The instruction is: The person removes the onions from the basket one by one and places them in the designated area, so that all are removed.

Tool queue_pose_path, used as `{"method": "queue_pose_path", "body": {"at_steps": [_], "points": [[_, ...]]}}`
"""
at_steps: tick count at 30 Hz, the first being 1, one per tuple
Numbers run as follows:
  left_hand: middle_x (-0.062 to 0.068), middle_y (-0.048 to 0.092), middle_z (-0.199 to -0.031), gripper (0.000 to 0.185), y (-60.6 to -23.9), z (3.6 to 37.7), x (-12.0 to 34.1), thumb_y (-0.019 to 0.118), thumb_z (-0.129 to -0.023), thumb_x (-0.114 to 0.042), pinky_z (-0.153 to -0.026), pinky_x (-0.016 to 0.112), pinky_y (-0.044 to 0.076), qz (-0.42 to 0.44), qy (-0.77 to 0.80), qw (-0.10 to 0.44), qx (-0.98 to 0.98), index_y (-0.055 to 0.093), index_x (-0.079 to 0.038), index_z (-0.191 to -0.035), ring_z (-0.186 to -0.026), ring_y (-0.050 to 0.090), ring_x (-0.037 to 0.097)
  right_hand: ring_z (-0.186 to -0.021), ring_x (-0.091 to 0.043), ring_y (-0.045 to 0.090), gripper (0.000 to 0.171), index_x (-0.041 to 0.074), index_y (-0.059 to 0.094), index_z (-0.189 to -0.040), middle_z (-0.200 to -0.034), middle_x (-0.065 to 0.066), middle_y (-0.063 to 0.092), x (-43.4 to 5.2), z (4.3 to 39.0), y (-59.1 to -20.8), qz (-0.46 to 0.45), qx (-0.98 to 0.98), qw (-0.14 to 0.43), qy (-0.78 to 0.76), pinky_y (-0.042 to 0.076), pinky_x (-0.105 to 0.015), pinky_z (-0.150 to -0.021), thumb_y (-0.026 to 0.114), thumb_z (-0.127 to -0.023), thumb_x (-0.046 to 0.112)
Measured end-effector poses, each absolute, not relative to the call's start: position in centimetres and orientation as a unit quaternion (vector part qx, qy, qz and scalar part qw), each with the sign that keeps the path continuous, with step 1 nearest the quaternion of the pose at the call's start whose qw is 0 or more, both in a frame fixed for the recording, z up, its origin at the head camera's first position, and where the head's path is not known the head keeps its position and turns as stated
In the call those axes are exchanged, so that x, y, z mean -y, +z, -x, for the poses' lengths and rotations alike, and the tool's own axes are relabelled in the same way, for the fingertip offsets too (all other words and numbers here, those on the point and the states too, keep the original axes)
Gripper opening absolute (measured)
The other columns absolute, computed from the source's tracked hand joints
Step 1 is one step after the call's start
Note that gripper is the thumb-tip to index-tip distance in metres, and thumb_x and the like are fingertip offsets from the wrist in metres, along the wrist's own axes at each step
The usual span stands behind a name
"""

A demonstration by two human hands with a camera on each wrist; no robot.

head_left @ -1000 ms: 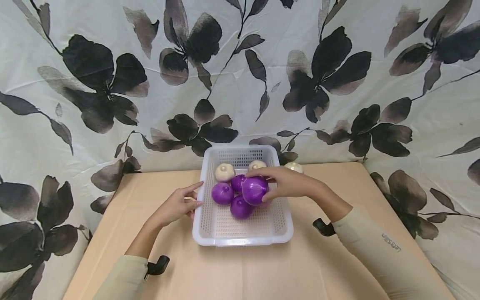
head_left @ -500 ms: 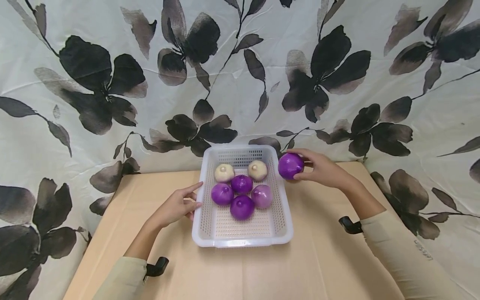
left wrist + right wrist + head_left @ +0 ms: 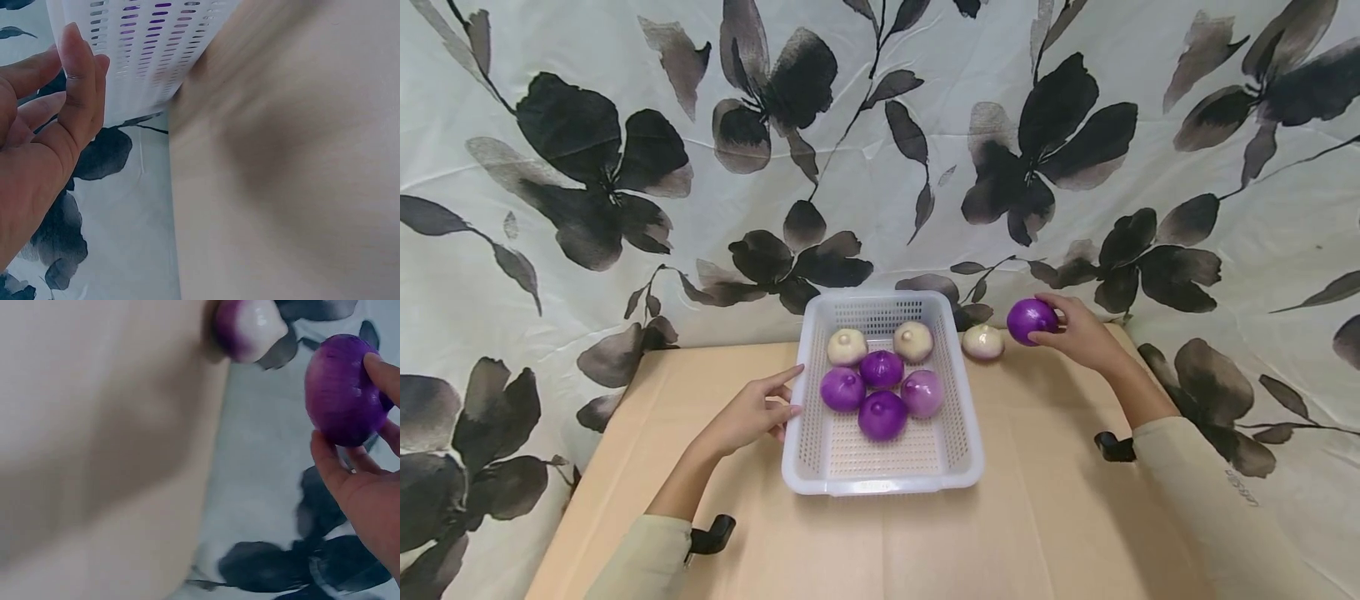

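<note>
The right hand (image 3: 1078, 333), gripping a purple onion (image 3: 1030, 320), has carried it out of the white basket (image 3: 880, 479) and is lowering it beside a pale onion (image 3: 982, 342); the left hand (image 3: 752, 412), fingers relaxed, is steadying the basket.

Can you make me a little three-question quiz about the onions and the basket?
1. How many onions lie inside the white basket?
2. True or false: the right hand holds a purple onion outside the basket.
3. What does the left hand touch? A) a purple onion B) the basket's left wall C) the pale onion on the table

Key:
1. Six: two pale ones at the back and four purple ones.
2. True. It is held at the table's far right, beside the pale onion on the table.
3. B. The fingertips rest against the wall.
</note>
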State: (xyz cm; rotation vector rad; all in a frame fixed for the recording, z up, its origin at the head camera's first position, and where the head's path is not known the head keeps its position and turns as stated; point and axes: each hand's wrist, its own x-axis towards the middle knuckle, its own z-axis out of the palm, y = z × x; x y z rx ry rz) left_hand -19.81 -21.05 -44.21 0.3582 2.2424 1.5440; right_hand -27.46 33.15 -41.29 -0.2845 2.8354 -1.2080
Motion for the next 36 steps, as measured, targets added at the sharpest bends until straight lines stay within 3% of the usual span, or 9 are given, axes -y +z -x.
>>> {"method": "queue_pose_path", "body": {"at_steps": [8,12,21,36], "points": [[0.025,0.061,-0.108,0.071,-44.2,19.9,21.2,0.064,-0.098,0.001,-0.062,0.049,0.064,-0.127,0.55,0.194,-0.802,0.03,0.001,-0.161,-0.07,0.066,0.016,-0.136,-0.055,0.046,0.081,-0.003,0.032,-0.157,-0.155,-0.034,0.04,-34.3,28.4,-44.9,0.005,-0.921,-0.012,-0.389,0.041,-0.067,-0.113,0.075,-0.096,0.03],[0.025,0.061,-0.11,0.071,-44.4,19.9,21.2,0.065,-0.098,-0.001,-0.061,0.046,0.064,-0.128,0.551,0.194,-0.802,0.03,0.0,-0.161,-0.07,0.066,0.015,-0.139,-0.054,0.042,0.081,-0.005,0.033,-0.155,-0.153,-0.036,0.042,-34.7,28.6,-46.3,-0.038,-0.924,-0.002,-0.38,0.037,-0.067,-0.116,0.071,-0.098,0.038],[0.024,0.061,-0.108,0.071,-44.4,19.8,21.2,0.065,-0.098,0.0,-0.059,0.045,0.064,-0.122,0.546,0.195,-0.805,0.032,-0.001,-0.16,-0.068,0.065,0.015,-0.14,-0.057,0.038,0.077,-0.008,0.034,-0.154,-0.15,-0.04,0.04,-34.8,29.1,-48.0,-0.075,-0.933,0.047,-0.348,0.031,-0.067,-0.119,0.062,-0.102,0.041],[0.024,0.059,-0.108,0.071,-44.4,20.0,21.1,0.064,-0.098,0.001,-0.062,0.051,0.064,-0.124,0.555,0.197,-0.799,0.031,0.0,-0.16,-0.07,0.067,0.016,-0.143,-0.058,0.033,0.075,-0.007,0.028,-0.156,-0.155,-0.039,0.034,-35.4,29.6,-49.4,-0.073,-0.938,0.057,-0.335,0.029,-0.068,-0.12,0.055,-0.105,0.041]]}}
